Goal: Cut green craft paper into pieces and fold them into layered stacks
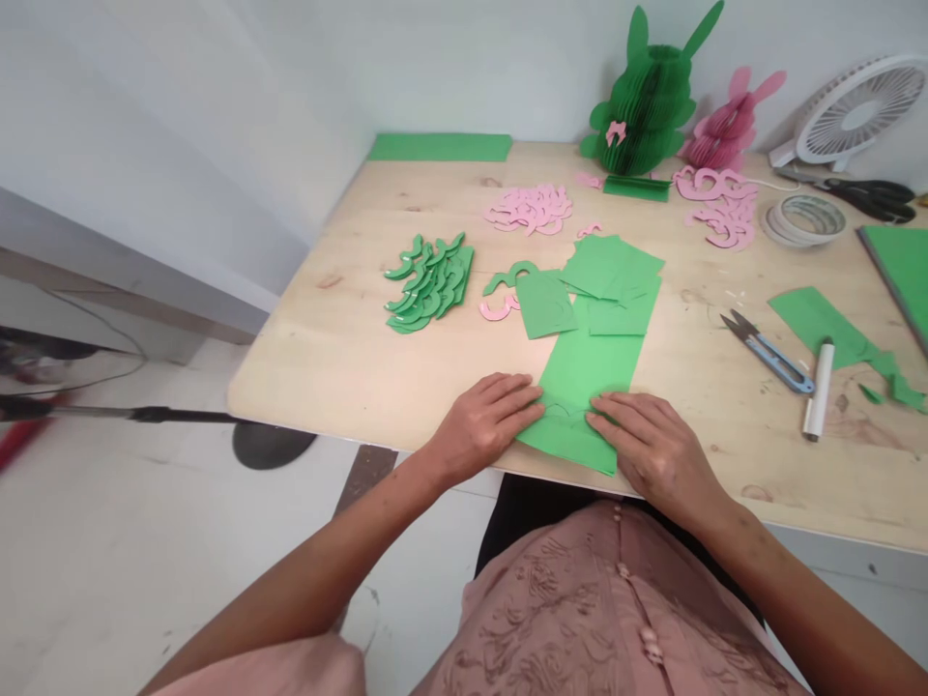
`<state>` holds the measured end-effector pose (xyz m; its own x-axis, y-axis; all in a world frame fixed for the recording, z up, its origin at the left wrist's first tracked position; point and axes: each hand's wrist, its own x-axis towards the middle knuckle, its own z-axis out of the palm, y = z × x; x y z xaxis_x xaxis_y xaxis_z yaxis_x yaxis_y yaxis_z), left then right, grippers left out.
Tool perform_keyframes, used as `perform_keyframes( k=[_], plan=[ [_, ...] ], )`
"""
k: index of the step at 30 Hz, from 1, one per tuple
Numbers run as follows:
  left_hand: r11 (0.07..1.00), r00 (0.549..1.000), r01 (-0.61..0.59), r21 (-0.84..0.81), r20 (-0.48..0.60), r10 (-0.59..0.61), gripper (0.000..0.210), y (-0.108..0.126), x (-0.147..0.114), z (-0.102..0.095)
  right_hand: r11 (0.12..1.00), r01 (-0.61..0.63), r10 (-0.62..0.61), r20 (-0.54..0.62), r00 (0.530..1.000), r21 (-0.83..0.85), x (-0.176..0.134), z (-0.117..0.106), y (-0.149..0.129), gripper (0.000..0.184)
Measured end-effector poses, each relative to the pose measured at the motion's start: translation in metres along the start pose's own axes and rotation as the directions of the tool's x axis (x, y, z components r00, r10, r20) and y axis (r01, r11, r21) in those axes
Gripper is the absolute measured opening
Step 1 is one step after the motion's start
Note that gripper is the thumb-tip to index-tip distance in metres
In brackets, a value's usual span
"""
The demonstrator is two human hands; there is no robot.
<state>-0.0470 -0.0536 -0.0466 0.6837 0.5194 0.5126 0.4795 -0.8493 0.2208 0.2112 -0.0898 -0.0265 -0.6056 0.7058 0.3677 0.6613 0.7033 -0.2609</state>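
Note:
A long green paper strip (598, 362) lies on the wooden table, its near end reaching toward the front edge. Curved pencil lines show on this near part, where a crosswise fold or layer edge is visible. My left hand (489, 420) lies flat with outstretched fingertips on the strip's left side. From the right, my right hand (649, 440) rests its extended fingers on the same paper; its thumb is hidden. Smaller green paper pieces (613, 269) overlap the strip's far end. Beside them are a green rectangle (543, 304) and a curvy pink cutout (499, 308).
Left of the strip sit stacked green cutouts (429, 282); pink cutouts (533, 208) lie behind. Thread snips (772, 356), a white marker (819, 391) and green scraps (826, 324) are at right. Tape rolls (804, 220), scissors (862, 196), a fan (859, 111) and a green honeycomb bunny (645, 106) stand farther back.

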Motion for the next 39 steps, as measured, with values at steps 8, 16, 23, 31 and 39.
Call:
perform_keyframes(
  k=[8, 16, 23, 31, 39],
  plan=[
    [0.999, 1.0, 0.0, -0.036, -0.01, 0.0, 0.025, -0.0009, -0.0019, 0.001, 0.999, 0.025, -0.025, 0.019, 1.0, -0.043, -0.0011, 0.0006, -0.0003, 0.03],
    [0.999, 1.0, 0.01, -0.052, -0.001, -0.01, 0.026, -0.0013, -0.0024, 0.0015, 0.997, 0.044, -0.043, 0.012, 0.999, -0.064, -0.0023, 0.0025, 0.0009, 0.029],
    [0.998, 1.0, 0.013, -0.055, -0.003, -0.013, 0.026, -0.0007, -0.0009, 0.0008, 0.994, 0.065, -0.064, 0.015, 0.998, -0.084, -0.0031, 0.0028, 0.0008, 0.027],
    [0.998, 1.0, 0.015, -0.064, 0.014, -0.014, 0.026, -0.001, -0.0011, 0.001, 0.994, 0.064, -0.063, 0.012, 0.998, -0.091, -0.0024, 0.0018, -0.0004, 0.027],
    [0.998, 0.999, 0.026, -0.061, 0.021, -0.025, 0.025, -0.0008, -0.0019, 0.0011, 0.994, 0.063, -0.063, 0.008, 0.998, -0.09, -0.0026, 0.0022, -0.0001, 0.027]
  ],
)
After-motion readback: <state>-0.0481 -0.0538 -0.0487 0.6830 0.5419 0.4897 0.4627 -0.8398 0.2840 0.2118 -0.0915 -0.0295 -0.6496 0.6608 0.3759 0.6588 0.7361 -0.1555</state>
